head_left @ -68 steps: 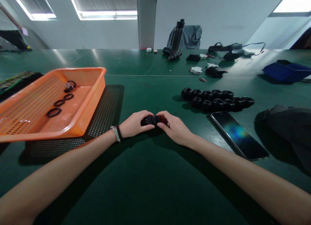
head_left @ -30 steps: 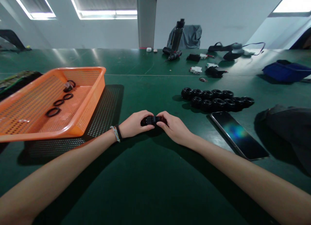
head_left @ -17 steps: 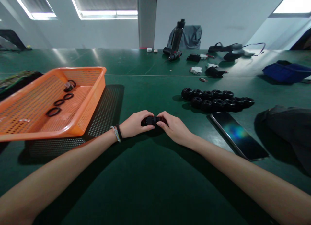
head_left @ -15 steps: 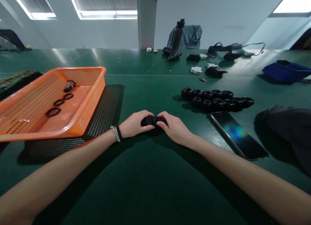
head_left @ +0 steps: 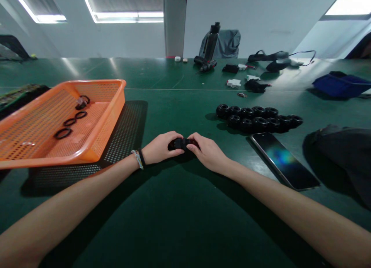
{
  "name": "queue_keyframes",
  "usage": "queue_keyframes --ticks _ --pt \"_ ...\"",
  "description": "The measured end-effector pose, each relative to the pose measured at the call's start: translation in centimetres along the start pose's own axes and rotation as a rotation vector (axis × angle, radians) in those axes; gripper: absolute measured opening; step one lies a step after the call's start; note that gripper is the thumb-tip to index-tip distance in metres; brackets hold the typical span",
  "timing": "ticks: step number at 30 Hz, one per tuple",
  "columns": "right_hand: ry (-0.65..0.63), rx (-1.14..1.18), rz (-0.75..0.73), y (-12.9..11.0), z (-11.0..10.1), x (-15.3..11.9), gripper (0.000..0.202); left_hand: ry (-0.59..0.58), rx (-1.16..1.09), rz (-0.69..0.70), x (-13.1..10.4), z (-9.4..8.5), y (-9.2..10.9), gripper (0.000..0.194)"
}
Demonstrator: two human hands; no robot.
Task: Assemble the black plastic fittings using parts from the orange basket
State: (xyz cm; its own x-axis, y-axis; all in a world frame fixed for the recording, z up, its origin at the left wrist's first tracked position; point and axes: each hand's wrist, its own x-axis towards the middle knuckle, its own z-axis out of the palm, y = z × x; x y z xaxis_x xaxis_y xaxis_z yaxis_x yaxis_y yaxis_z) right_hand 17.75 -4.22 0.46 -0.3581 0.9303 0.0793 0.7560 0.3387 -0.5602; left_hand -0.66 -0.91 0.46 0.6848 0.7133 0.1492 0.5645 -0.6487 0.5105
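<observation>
Between my hands, low over the green table [head_left: 179, 206], is a small black part [head_left: 181, 143]. My left hand [head_left: 162, 146] pinches its left end between thumb and fingers. The right end is gripped by my right hand [head_left: 207, 150] in the same way. My fingers cover both ends, so only the middle shows. Left of my hands stands an orange basket [head_left: 111, 123] with several black rings [head_left: 63, 133] in it. To the right, several glossy black round parts [head_left: 260, 124] sit grouped in rows.
A phone [head_left: 285, 160] lies right of my right hand, beside a dark cloth item [head_left: 344, 156]. Farther back are a blue bin [head_left: 342, 85], a power drill [head_left: 208, 66], a dark bottle [head_left: 211, 42] and small white and black parts [head_left: 233, 83].
</observation>
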Motion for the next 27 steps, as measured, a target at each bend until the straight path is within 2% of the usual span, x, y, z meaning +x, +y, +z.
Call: queue_keyframes --ticks 14,20,27 --pt "0.031 0.039 -0.024 0.2 0.1 -0.07 0.01 0.005 0.001 0.008 -0.03 0.07 -0.04 0.029" --pt "0.083 0.078 -0.098 0.34 0.22 -0.28 0.015 0.013 0.006 0.006 0.05 0.14 -0.04 0.028" --pt "0.08 0.082 -0.13 0.52 0.18 -0.43 0.017 0.012 0.005 0.003 -0.04 0.14 -0.16 0.03"
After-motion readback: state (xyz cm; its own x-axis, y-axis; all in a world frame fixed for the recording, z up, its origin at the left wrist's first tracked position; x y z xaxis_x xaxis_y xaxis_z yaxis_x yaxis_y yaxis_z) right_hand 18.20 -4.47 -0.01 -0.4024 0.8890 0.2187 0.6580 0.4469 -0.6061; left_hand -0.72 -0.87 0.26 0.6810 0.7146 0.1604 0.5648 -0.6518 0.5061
